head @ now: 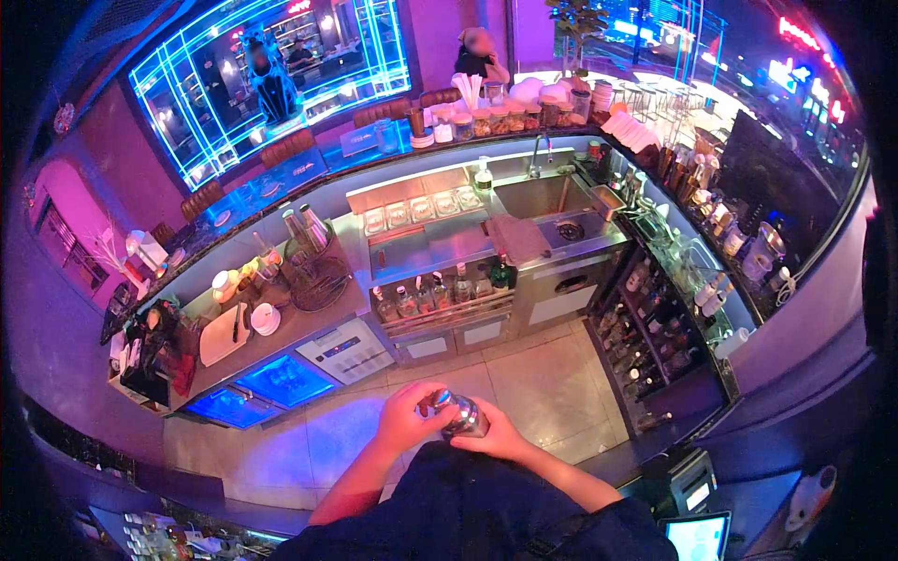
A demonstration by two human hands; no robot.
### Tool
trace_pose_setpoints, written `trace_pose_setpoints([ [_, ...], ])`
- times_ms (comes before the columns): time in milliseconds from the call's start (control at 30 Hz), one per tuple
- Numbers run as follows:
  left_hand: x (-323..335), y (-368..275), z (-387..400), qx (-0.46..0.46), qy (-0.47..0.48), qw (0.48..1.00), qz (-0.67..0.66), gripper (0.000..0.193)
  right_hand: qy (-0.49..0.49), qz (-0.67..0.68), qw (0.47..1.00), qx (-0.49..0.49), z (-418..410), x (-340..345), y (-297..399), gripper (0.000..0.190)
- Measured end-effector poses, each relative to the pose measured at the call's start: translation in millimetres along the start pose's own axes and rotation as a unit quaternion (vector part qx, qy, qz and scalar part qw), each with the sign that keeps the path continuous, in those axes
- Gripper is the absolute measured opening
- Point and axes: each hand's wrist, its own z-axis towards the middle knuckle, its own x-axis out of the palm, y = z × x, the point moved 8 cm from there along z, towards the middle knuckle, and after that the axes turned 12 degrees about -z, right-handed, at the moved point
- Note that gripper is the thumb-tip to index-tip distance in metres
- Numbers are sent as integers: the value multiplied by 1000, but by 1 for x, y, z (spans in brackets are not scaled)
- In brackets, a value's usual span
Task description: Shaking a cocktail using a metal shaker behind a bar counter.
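A shiny metal cocktail shaker (468, 419) is held tilted in front of my body, above the tiled floor. My left hand (409, 418) grips its upper end, with the thumb lying across the metal. Around the lower body of the shaker wraps my right hand (497, 433). Part of the shaker is hidden behind my fingers, and what is inside cannot be seen.
A steel bar station (449, 242) with a sink (544, 196) and a bottle rail (449, 308) stands ahead. On the left counter lie a cutting board (219, 338) and a knife (236, 324). Bottle shelves (635, 336) line the right. A person (479, 56) is beyond the bar.
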Motion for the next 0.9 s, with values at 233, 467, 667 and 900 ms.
trace_pose_setpoints([
  [233,5,-7,1,38,2,999,32,45,-9,4,1000,12,-2,-4,1,81],
  [467,7,-1,4,14,15,1000,-5,47,-19,-13,999,28,-5,-10,8,83],
  [667,8,3,5,-14,25,999,-21,50,-20,13,999,22,-4,-11,5,85],
  [900,11,-12,10,29,34,999,-1,53,-23,6,999,37,-5,-13,0,84],
])
